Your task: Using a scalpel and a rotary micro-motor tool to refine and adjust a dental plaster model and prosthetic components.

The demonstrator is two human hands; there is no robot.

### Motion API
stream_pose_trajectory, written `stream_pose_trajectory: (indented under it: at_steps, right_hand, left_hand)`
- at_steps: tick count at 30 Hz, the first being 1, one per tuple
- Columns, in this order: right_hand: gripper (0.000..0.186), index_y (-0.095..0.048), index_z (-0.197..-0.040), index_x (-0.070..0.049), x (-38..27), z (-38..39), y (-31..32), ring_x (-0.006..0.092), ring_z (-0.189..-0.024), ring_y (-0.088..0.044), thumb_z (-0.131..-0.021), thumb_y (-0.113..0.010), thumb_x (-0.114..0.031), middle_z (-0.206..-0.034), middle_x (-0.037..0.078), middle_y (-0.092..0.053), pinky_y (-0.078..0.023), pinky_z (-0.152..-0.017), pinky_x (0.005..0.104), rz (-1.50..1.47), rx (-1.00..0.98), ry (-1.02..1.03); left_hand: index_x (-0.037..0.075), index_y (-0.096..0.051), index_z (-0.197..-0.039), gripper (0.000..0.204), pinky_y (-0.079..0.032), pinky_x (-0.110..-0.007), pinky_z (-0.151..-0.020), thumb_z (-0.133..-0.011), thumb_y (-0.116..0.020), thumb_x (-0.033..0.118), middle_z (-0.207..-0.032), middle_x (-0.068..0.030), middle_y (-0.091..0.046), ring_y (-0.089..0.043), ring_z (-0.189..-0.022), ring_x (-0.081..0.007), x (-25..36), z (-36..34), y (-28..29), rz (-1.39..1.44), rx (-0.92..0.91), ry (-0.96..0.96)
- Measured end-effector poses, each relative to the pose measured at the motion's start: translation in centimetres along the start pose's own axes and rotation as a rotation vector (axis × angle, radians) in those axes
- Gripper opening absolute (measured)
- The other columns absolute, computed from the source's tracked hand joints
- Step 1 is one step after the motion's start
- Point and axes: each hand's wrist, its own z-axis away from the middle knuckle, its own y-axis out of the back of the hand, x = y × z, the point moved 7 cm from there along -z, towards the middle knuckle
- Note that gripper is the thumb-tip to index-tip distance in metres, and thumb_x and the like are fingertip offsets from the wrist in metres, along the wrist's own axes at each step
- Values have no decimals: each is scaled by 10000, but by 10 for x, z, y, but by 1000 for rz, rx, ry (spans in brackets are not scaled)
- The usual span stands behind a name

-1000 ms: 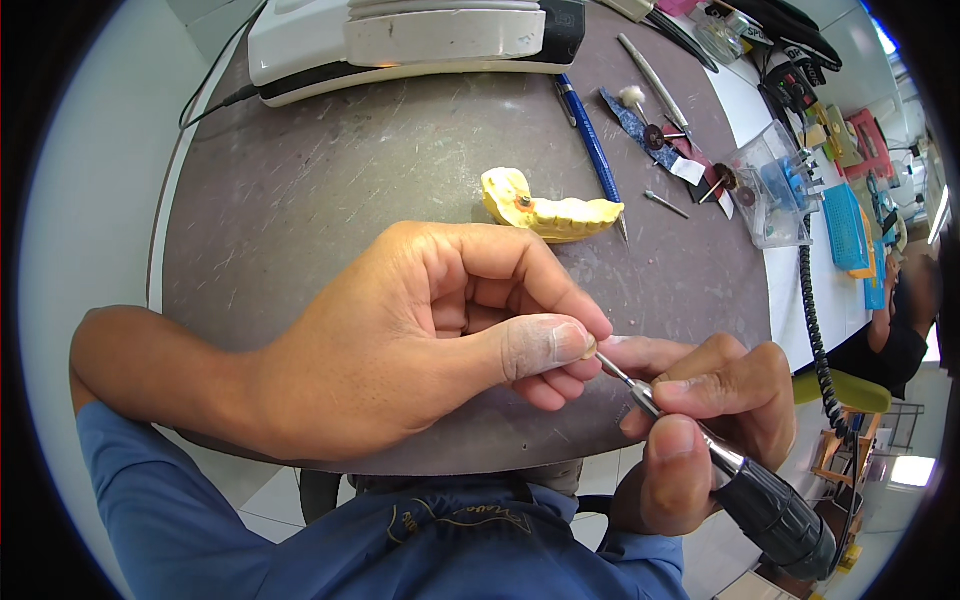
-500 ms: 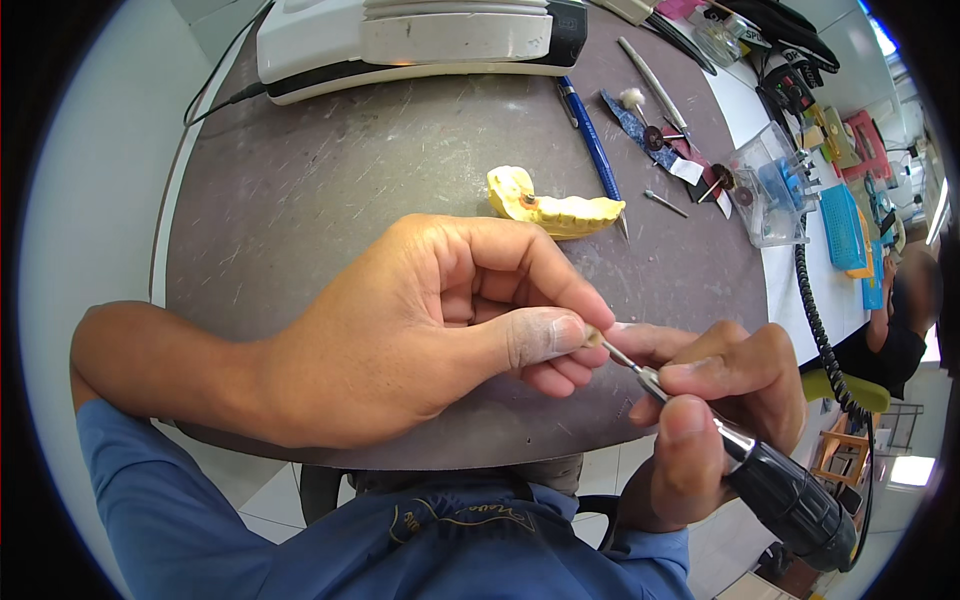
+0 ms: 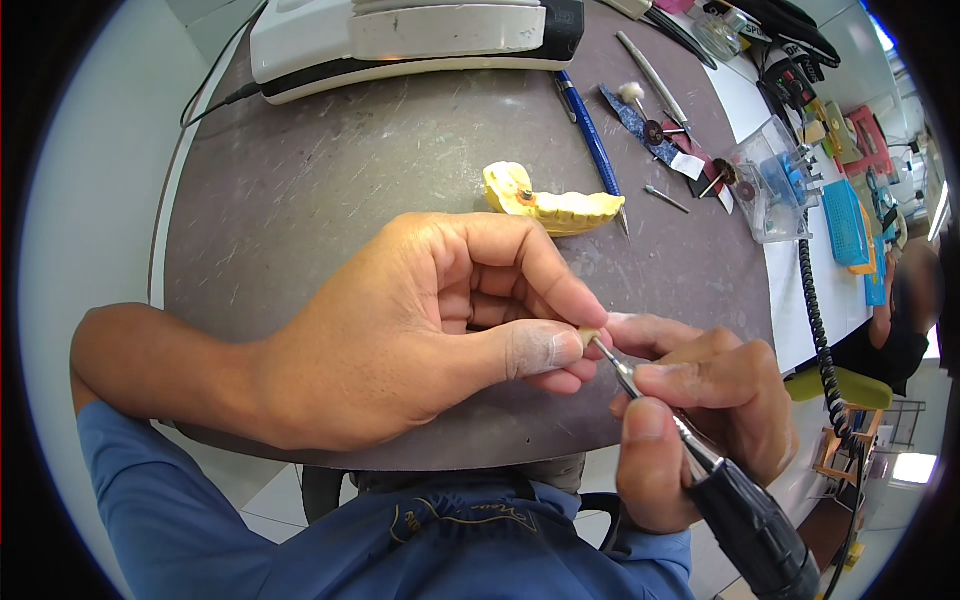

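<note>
My left hand pinches a small cream-coloured piece between thumb and forefinger, its other fingers curled beneath. A black and silver rotary handpiece is gripped in my right hand, its thin shank angled up-left to touch that piece. Just beyond my fingers lies a yellow dental cast with a small dark spot on one tooth, beside a blue pen.
A white machine stands at the back. Burs on coloured strips, a metal instrument, a clear box and a blue basket lie rightward. A coiled cord hangs near a seated person in black.
Since half a second ago my right hand and the handpiece have shifted slightly left and angled more steeply. My left hand has barely moved, still pinching the small piece.
</note>
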Motion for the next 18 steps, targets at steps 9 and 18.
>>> stream_pose_trajectory:
  at_steps: [9, 18]
  right_hand:
    - [208, -547, -844, -6, 6, -1, 0, 199, -630, -637, -860, -672, -172, -663, 92, -587, -584, -760, 430, -45, 113, -13]
    - [158, -597, -834, 50, 14, 1, 3, 189, -607, -664, -699, -677, 71, -685, 129, -636, -602, -779, 508, -222, 109, 82]
  left_hand:
    - [-35, -579, -1015, 104, -578, -313, -884, -917, -607, -14, -1046, -183, -658, -669, -980, -194, -2, -3, 2, 3, 12, -1]
    - [-41, -576, -1009, 95, -582, -324, -887, -918, -600, -28, -1056, -194, -657, -675, -991, -211, -2, -1, 0, 19, 22, 17]
